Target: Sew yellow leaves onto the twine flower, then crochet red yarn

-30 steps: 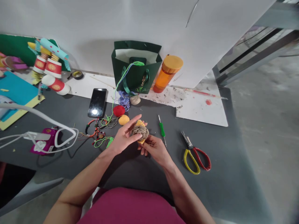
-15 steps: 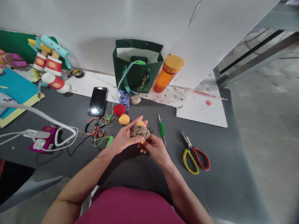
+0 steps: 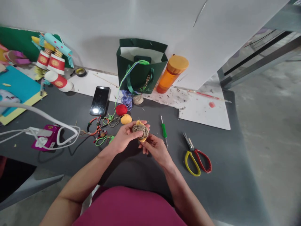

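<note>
The person at the bench (image 3: 225, 175) holds a small brown-and-yellow yarn piece (image 3: 139, 129) in both hands, just above the near middle of the bench. The left hand (image 3: 125, 137) has its grip closed around it, thumb laid across the brown coils and fingers behind. The right hand (image 3: 155, 148) comes in from the near right, its thumb and forefinger pinching the yellow lower edge; I can't make out what its curled fingers hold, if anything.

Just beyond the left hand lies a yellow ball (image 3: 126, 119), with a red ball (image 3: 121, 110) near it, then a tangle of lilac yarn (image 3: 127, 99) beside a beige ball (image 3: 138, 99). To the right of the hands lies a green-handled hook (image 3: 164, 130), and farther right a pair of scissors (image 3: 193, 157) with one yellow handle and one red, points toward the far side. Over on the left I see a beaded bracelet (image 3: 92, 126) among loose cords and a dark phone (image 3: 100, 101). At the far side stand a dark green paper bag (image 3: 138, 77), strands trailing over its front, and an orange bottle (image 3: 172, 74) just right of it.
</note>
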Demonstrator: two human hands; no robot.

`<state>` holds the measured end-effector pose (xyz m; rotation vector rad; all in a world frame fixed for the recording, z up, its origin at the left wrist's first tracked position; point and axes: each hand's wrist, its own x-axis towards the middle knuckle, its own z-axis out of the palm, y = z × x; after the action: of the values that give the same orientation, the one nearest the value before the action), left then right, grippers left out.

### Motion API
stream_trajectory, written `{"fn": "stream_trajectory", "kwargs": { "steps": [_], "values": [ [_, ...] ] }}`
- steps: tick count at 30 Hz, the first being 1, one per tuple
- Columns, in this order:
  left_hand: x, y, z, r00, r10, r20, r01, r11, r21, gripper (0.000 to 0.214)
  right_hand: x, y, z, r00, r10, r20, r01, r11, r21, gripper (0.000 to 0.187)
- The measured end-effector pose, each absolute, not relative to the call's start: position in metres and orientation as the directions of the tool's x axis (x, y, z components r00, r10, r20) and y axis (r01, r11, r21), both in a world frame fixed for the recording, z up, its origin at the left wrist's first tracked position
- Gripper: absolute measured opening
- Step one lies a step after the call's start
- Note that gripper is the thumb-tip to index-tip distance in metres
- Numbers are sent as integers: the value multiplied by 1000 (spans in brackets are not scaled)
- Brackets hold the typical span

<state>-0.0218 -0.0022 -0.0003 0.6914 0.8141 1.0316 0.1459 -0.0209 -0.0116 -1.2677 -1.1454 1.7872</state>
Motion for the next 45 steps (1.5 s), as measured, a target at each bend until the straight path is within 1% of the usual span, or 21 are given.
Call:
{"fn": "stream_trajectory", "kwargs": {
  "steps": [3, 7, 12, 14, 20, 27, 30, 33, 37, 40, 43, 45],
  "values": [
    [-21, -1, 0, 217, 936, -277, -509, 350, 786, 54, 147, -20, -10, -328, 863, -383, 8, -403, -915, 40],
    [-20, 0, 0, 230, 914, -334, -523, 405, 750, 54, 150, -18, -8, -311, 871, -381, 7, -399, -917, 40],
    [-19, 1, 1, 173, 916, -361, -548, 394, 738, 52, 154, -16, -6, -311, 878, -363, -11, -386, -923, 40],
    [-20, 1, 1, 178, 913, -367, -543, 402, 738, 53, 154, -16, -7, -303, 882, -362, -18, -385, -923, 38],
    [-21, 0, 2, 247, 906, -344, -535, 424, 731, 61, 154, -15, -10, -254, 896, -365, -11, -380, -925, 38],
    [-19, -1, -2, 206, 929, -308, -518, 371, 771, 61, 155, -15, -9, -292, 890, -351, -5, -368, -930, 48],
    [-17, -3, -2, 196, 937, -290, -507, 350, 788, 62, 152, -16, -9, -245, 907, -342, 12, -350, -937, 46],
    [-18, -3, 1, 214, 937, -277, -477, 348, 807, 69, 151, -16, -9, -225, 912, -343, 9, -350, -937, 42],
    [-19, -2, 4, 249, 925, -288, -475, 376, 796, 79, 152, -16, -9, -212, 913, -348, -4, -357, -934, 37],
    [-18, -2, 2, 236, 923, -304, -461, 382, 801, 82, 152, -15, -9, -193, 920, -342, -22, -353, -935, 34],
    [-17, -2, 0, 236, 913, -333, -477, 407, 779, 78, 151, -14, -10, -179, 926, -332, -45, -345, -938, 34],
    [-19, -1, -1, 229, 906, -356, -526, 423, 738, 68, 151, -13, -12, -169, 930, -325, -49, -338, -940, 34]
  ]
}}
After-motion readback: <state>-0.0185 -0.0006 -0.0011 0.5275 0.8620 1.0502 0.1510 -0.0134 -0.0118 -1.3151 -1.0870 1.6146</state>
